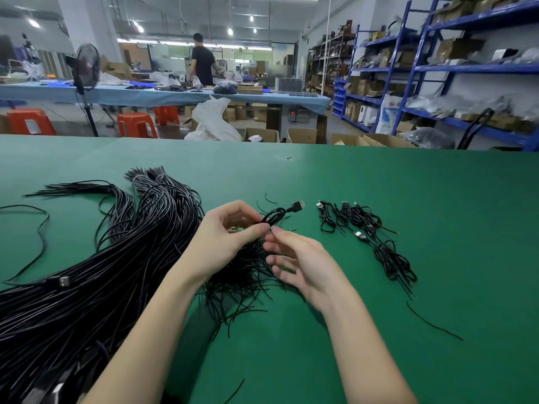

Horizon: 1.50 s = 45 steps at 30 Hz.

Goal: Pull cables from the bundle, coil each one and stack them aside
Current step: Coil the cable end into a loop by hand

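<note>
A big bundle of black cables (122,258) lies across the left of the green table (379,185), tied with pale bands at its far end. My left hand (227,234) pinches a coiled black cable (277,215) whose USB plug sticks out to the upper right. My right hand (297,258) hovers just below the coil, index fingertip close to it, fingers loosely spread and slightly blurred. Under both hands lies a tangle of thin black wire ends (245,275). Several coiled cables (367,231) lie stacked in a row to the right.
Stray wire pieces (431,322) lie on the table at the right and near the front edge. A loose cable (40,234) loops at far left. Beyond the table stand cardboard boxes, orange stools, a fan, blue shelving and a person at a blue bench.
</note>
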{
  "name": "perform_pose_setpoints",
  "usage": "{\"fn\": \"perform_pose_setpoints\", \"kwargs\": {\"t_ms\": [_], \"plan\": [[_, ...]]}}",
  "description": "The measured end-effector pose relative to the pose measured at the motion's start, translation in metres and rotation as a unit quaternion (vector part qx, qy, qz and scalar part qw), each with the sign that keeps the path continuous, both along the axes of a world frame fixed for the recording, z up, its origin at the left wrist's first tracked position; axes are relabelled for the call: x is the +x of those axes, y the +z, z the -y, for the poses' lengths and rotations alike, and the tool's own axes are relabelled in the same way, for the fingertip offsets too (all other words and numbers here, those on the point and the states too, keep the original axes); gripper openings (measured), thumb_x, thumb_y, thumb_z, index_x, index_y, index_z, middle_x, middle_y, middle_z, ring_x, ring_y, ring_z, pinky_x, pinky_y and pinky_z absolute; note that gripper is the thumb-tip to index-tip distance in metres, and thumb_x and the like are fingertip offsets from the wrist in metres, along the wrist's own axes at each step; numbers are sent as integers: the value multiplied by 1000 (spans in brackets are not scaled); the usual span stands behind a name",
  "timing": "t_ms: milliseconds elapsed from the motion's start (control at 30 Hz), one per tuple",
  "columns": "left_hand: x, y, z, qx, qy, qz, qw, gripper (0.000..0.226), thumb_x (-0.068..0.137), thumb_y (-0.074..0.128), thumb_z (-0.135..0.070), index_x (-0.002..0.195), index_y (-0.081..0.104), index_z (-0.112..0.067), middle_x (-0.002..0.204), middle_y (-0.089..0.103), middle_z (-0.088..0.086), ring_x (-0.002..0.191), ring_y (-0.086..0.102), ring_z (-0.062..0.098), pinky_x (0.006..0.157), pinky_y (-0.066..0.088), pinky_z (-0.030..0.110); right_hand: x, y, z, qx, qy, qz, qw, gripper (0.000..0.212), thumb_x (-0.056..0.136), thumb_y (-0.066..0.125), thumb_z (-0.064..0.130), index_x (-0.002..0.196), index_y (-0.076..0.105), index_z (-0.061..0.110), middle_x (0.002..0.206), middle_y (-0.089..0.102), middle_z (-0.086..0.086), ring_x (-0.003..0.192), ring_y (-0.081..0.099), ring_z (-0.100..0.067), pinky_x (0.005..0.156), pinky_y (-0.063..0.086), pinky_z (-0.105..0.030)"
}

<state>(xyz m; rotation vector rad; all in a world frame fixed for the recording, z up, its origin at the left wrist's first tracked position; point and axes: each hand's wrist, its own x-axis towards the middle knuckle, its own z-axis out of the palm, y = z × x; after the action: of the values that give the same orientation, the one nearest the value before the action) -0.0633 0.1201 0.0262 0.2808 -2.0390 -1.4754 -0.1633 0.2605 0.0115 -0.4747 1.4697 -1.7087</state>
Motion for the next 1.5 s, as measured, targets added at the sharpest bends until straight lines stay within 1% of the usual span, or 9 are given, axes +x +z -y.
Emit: {"fn": "perform_pose_setpoints", "kwargs": {"t_ms": [133,267,400,500,600,733,1167,1333,1500], "plan": [[0,-1,0,-31,-4,-4,999,11,84,81,-18,87,73,-25,96,77,0,97,72,18,90,52,37,0,1,-1,-44,-17,41,998,11,93,72,23,101,75,16,84,75,4,63,59,-6,52,47,-16],[2,3,0,-6,-21,17,1000,13,85,80,-16,83,67,-14,89,77,6,84,73,18,82,57,28,0,-1,-2,-45,-81,-172,981,4,89,76,18,85,78,17,74,74,7,62,57,-2,55,45,-15],[-1,7,-2,-32,17,116,993,23,85,80,-19,76,61,-12,69,68,1,63,55,14,68,45,28,-4,-10,-6,74,-169,-595,783,5,86,76,31,82,77,28,76,73,13,71,64,-6,65,51,-27],[-3,9,-1,30,52,176,983,23,82,81,-23,74,62,-14,66,65,6,59,48,16,65,38,29,3,-22,-4,42,-203,-682,702,4,88,75,30,86,78,27,80,72,13,74,65,-11,62,52,-31],[1,8,1,48,43,143,988,20,83,82,-17,77,64,-11,67,63,3,58,51,11,63,42,22,4,-24,0,73,-176,-557,808,13,86,74,44,85,78,32,64,66,15,58,58,-4,55,46,-25],[6,7,-2,17,-7,67,998,16,85,79,-12,82,64,-9,77,71,4,71,62,8,71,49,16,-2,-8,-2,33,-41,-96,994,40,89,65,59,88,77,20,85,78,3,58,59,-8,48,39,-19],[7,7,-3,-28,-35,9,999,14,86,77,-10,87,65,-5,100,77,5,102,71,23,95,51,46,3,-5,-4,-104,8,201,974,10,67,80,22,76,80,18,75,68,1,49,49,-5,32,25,-12],[5,13,-4,40,-10,49,998,19,82,82,-14,74,65,-14,72,70,4,66,62,17,70,51,19,0,-10,0,-77,-98,-193,973,12,88,76,14,80,69,18,68,60,1,55,48,-6,47,36,-14],[-2,16,-7,219,-19,133,967,17,82,80,-17,73,66,-19,70,63,2,54,48,10,64,39,23,-5,-14,-1,-58,-202,-668,714,13,91,69,17,81,62,21,79,58,12,66,56,-10,56,37,-19]]}}
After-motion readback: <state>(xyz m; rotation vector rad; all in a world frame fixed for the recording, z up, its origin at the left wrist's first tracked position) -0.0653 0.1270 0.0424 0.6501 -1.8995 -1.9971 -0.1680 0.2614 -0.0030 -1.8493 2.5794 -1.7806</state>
